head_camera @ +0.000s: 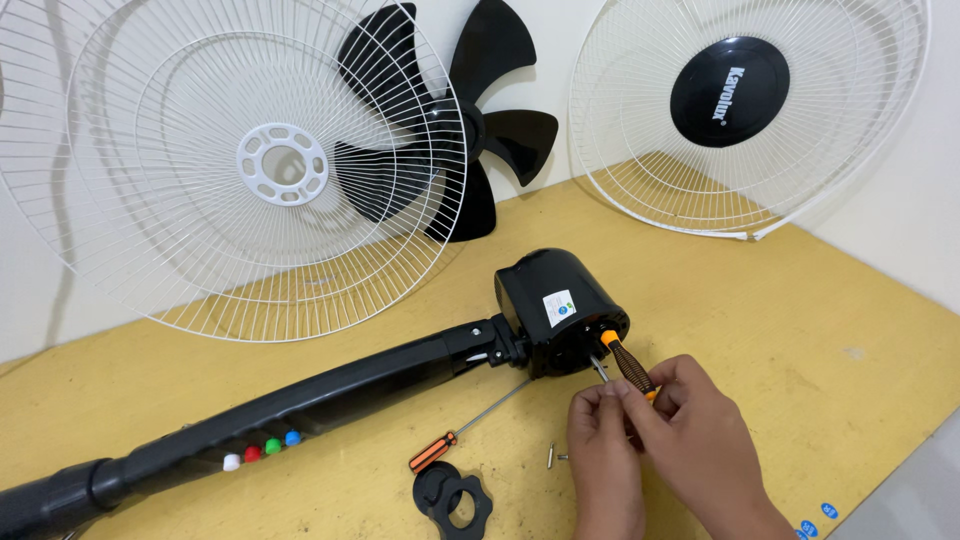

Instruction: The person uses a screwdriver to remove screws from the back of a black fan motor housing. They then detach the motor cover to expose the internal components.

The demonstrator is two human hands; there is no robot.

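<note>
Both hands are working close together at the front of a black fan motor housing [560, 305] that is lying on its side on the yellow counter [800, 330]. The right hand [700, 440] is closing its fingers around the orange-and-black handle of a screwdriver [628, 365], whose tip is pointing into the open face of the housing. The left hand [600, 450] is pinching its fingers shut just beside that handle, near a thin metal shaft sticking out of the housing; what they are pinching is too small to tell. The housing is joining a long black fan stand [270, 415] with white, red, green and blue buttons. A second screwdriver [470, 425] is lying on the counter just below the stand, with a black plastic nut [452, 497] near its handle and two small screws [555, 455] beside the left hand. A rear fan grille [150, 180], a black fan blade [480, 120] and a front fan grille [750, 110] are leaning against the wall.
</note>
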